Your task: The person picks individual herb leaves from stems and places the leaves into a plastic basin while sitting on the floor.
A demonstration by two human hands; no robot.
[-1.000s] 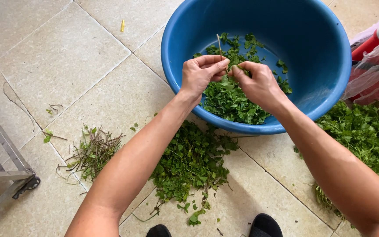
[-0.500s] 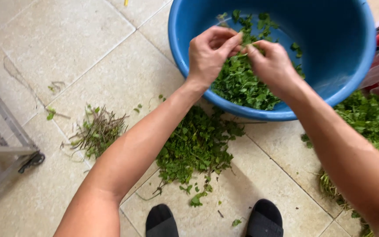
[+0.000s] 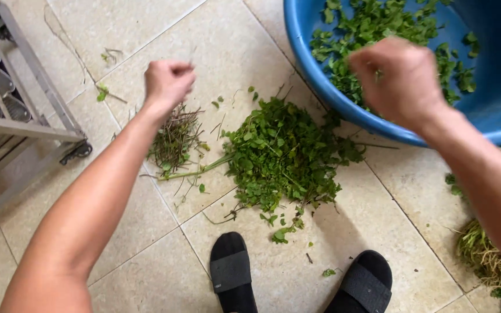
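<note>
In the head view, the left hand (image 3: 168, 82) is held closed, a thin stem (image 3: 192, 55) pinched above the pile of bare stems (image 3: 175, 139) on the tiled floor (image 3: 146, 35). The right hand (image 3: 398, 81), blurred, is closed over greens (image 3: 378, 26) at the blue basin (image 3: 494, 124); whether anything is gripped cannot be told.

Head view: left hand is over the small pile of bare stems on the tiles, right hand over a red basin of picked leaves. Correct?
Not quite: the basin is blue, not red, as the head view shows. The rest stands: the left hand is above the small pile of bare stems on the tiled floor, and the right hand is over the basin, which holds picked leaves.
</note>
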